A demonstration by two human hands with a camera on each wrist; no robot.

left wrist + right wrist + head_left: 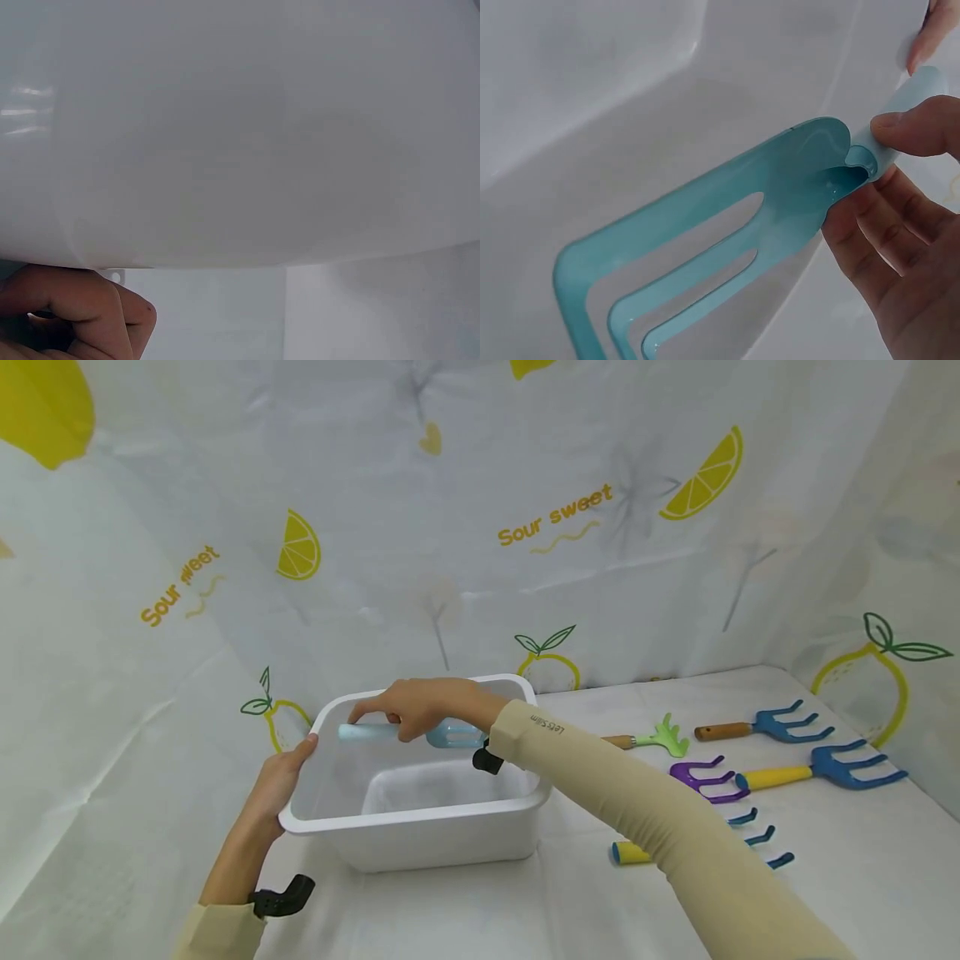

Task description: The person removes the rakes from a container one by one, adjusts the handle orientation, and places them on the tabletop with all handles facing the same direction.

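My right hand (pixel 422 703) grips a light blue garden hand rake (pixel 795 187) by its smooth handle, over the opening of a white plastic basin (pixel 442 831). Bent tines of the rake fill much of the right wrist view and hang inside the basin, above its floor. At the basin's left side my left hand (pixel 279 781) holds the rim, thumb on top and fingers curled beneath. The left wrist view has the basin's outer wall (pixel 240 150) across it, with those curled fingers (pixel 97 307) under the edge.
To the right lie a green hand rake (pixel 663 737), a purple one (pixel 701 774), a blue one with a wooden handle (pixel 723 732), and blue ones with yellow handles (pixel 772 777), one partly behind my sleeve. A lemon-print sheet (pixel 450 568) hangs behind the table.
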